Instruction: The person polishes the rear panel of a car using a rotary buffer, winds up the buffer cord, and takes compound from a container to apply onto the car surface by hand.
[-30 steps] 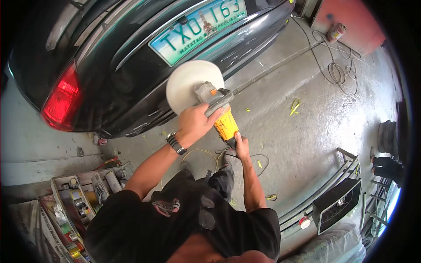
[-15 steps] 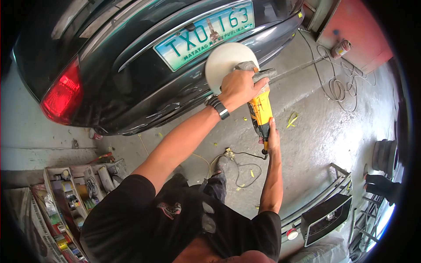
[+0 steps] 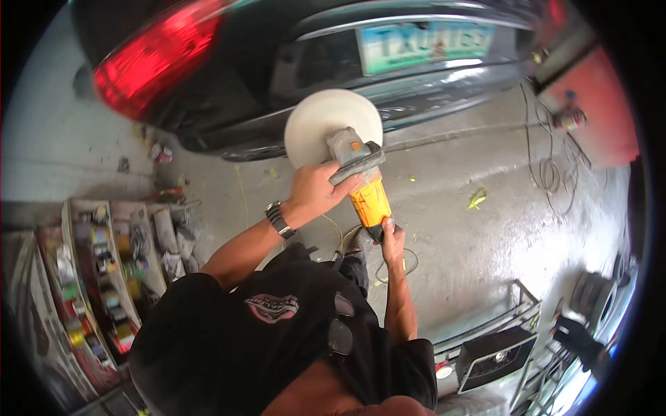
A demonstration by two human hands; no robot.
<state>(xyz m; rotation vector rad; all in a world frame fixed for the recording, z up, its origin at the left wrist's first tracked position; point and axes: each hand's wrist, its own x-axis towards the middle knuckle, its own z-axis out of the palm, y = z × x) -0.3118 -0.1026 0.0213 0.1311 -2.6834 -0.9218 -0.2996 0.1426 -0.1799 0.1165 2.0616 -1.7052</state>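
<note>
Polisher at 12 o'clock, held two-handed.
Yellow body, scuffed grey head, round off-white pad; left hand fingers wrap handle, right hand fingers hold black rear.

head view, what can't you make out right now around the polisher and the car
All in the head view:
Licence plate: small lettering smeared by blur.
Black car: upper body cut off by the top edge.
White pad: working face turned away, so contact with the car is unclear.
Right hand: some fingers hidden behind the polisher.
</note>
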